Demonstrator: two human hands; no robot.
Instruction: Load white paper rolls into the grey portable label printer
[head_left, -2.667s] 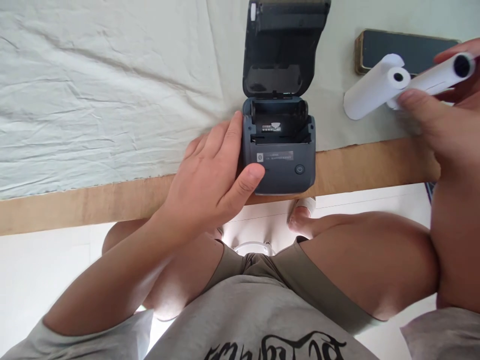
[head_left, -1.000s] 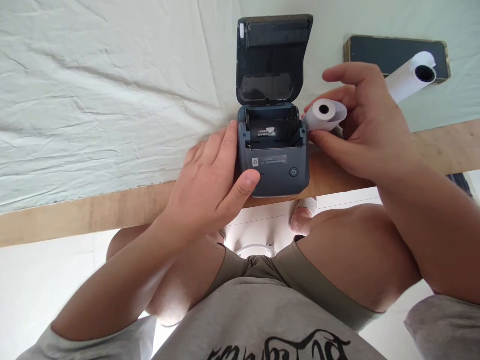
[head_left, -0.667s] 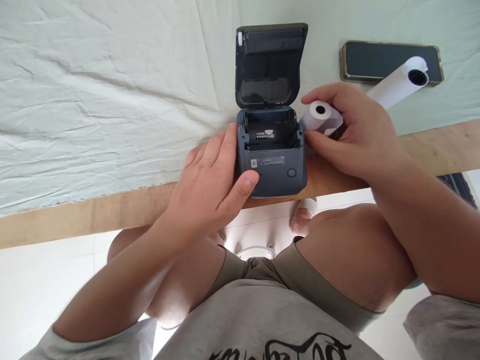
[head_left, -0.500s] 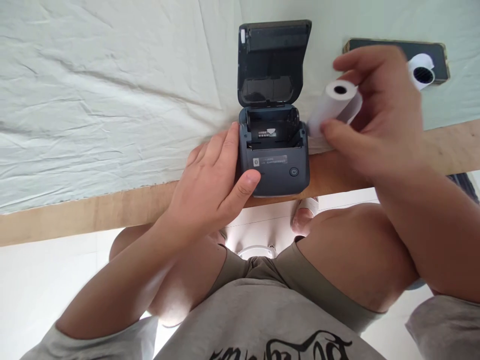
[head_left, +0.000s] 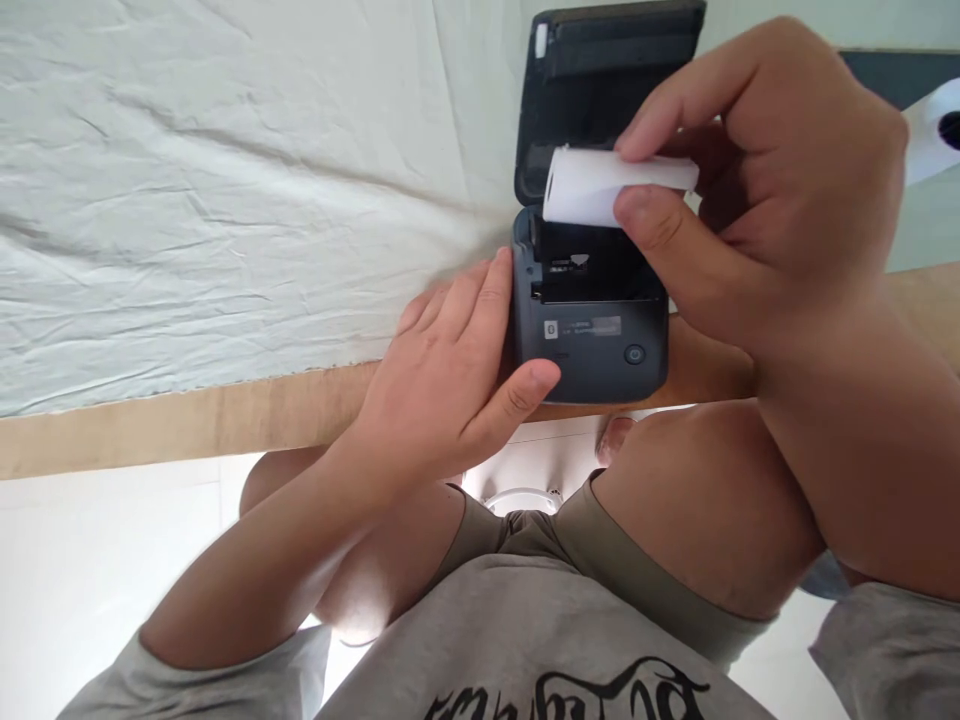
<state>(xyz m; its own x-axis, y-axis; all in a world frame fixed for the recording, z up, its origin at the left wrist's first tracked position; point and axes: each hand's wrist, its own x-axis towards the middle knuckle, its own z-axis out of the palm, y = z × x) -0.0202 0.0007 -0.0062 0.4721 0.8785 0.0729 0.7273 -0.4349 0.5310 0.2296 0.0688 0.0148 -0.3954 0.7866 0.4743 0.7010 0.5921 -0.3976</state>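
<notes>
A dark blue-grey printer (head_left: 592,350) stands at the table's front edge, its black lid (head_left: 592,90) swung up and back, the compartment uncovered. My left hand (head_left: 450,370) lies along the printer's left side, fingers stretched out and thumb over the front corner. Thumb and fingertips of my right hand (head_left: 772,200) pinch a white paper roll (head_left: 581,187) by its right part. The roll lies sideways above the rear of the compartment, in front of the lid. Part of the compartment's right side is hidden by the roll and my right hand.
At the right edge another white roll (head_left: 926,140) rests by a dark flat object (head_left: 892,78), partly cut off by the frame. A pale wrinkled cloth (head_left: 262,200) covers the table, whose wooden front edge (head_left: 187,415) shows. My legs are below it.
My right hand has brought the roll left from beside the printer to above its compartment and turned it sideways. The view has shifted, so the printer appears further right. My left hand still rests against it.
</notes>
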